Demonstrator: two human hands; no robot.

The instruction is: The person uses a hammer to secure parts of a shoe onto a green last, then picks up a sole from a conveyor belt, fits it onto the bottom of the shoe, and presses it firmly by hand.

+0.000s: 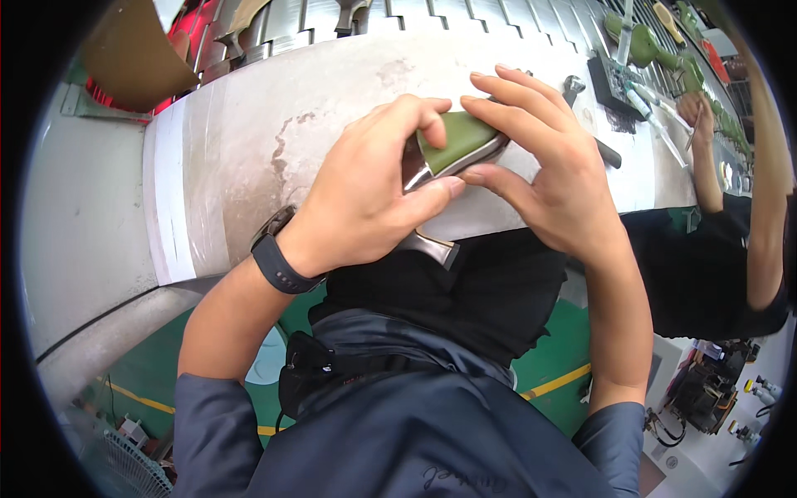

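Observation:
A green-topped piece [457, 141] with a shiny silver rim is held over the near edge of the worktable. Its exact kind I cannot tell. My left hand [365, 178] grips its left end, the index finger bent onto the green face and the thumb along the near rim. Around the right end curves my right hand [552, 158], its thumb at the near rim and its long fingers stretched past the far side. Below my left hand a silver metal neck [433, 247] sticks out toward me; its join to the piece is hidden.
The pale, stained worktable [224, 158] spreads beneath my hands. A wrench [573, 87] lies beyond my right hand, beside a dark block [613, 87] and syringes [656, 120]. Metal slats [415, 17] run behind, carrying similar parts. Another person's arm [706, 153] is at the right.

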